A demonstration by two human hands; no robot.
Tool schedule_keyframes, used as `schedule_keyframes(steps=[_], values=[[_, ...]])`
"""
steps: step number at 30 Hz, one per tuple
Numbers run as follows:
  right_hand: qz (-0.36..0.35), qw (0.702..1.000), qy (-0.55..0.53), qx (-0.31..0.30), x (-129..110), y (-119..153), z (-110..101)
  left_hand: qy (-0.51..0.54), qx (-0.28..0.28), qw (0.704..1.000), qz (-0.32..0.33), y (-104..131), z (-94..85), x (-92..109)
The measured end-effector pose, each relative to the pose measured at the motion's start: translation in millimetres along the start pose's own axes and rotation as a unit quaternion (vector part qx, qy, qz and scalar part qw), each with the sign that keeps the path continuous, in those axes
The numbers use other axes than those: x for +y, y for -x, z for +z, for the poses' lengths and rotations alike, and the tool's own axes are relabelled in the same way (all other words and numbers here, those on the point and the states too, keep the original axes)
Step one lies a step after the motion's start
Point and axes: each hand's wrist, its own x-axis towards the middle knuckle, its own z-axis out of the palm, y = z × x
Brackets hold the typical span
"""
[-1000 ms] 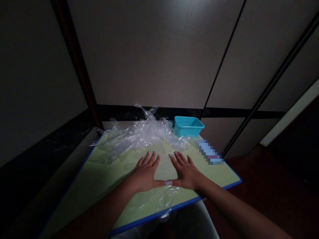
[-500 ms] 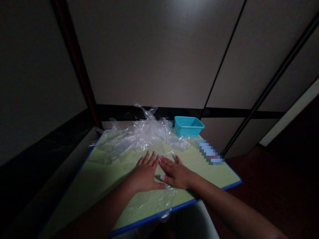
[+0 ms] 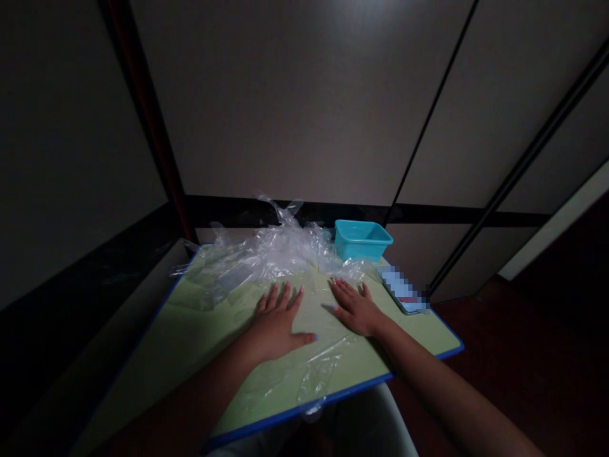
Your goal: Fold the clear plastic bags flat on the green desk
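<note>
My left hand [image 3: 278,327] lies flat on a thin clear plastic piece [image 3: 321,371], its fingers spread and thumb out to the right. My right hand [image 3: 358,310] rests palm down further right, fingers stretched away from me, near the plastic's right side. Neither hand grips anything. The plastic is spread over the pale green tabletop [image 3: 190,355], and a crumpled end hangs over the near blue edge. Its exact kind is hard to make out; it resembles a disposable glove. Just beyond my fingers lies a heap of crumpled clear plastic [image 3: 280,251] with finger-like ends.
A turquoise plastic tub [image 3: 361,247] stands at the table's back right corner, touching the loose plastic. A flat blurred-out item [image 3: 404,293] lies on the right edge. Tall panelled doors [image 3: 285,114] rise directly behind the table.
My hands were side by side with fingertips nearly touching. Now my right hand has slid right and away from me; my left has shifted slightly, and the plastic between them is uncovered.
</note>
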Motion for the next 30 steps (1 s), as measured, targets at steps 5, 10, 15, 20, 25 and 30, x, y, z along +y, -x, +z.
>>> schedule_keyframes(steps=[5, 10, 15, 20, 25, 30], values=[[-0.060, 0.998, -0.015, 0.031, -13.0, 3.7, -1.0, -0.014, 0.048, 0.999, 0.017, -2.7, -6.6, -4.8], [-0.107, 0.994, -0.010, -0.029, -28.3, 4.6, -3.4, -0.018, -0.024, 0.999, -0.020, -5.9, -3.4, -17.4], [-0.094, 0.995, -0.005, -0.041, -32.3, 4.0, -7.2, -0.023, -0.045, 0.997, -0.065, -8.7, -3.7, -30.1], [-0.088, 0.995, -0.011, -0.038, -32.6, 4.4, -8.2, -0.054, -0.007, 0.994, -0.093, -7.8, -7.9, -31.7], [-0.053, 0.998, -0.033, -0.016, -30.8, 0.5, -3.2, -0.062, 0.022, 0.998, 0.025, -3.1, -9.7, -11.0], [-0.052, 0.997, -0.045, -0.018, -26.2, -4.1, -5.0, -0.051, -0.010, 0.994, 0.098, -3.8, 1.9, -1.5]])
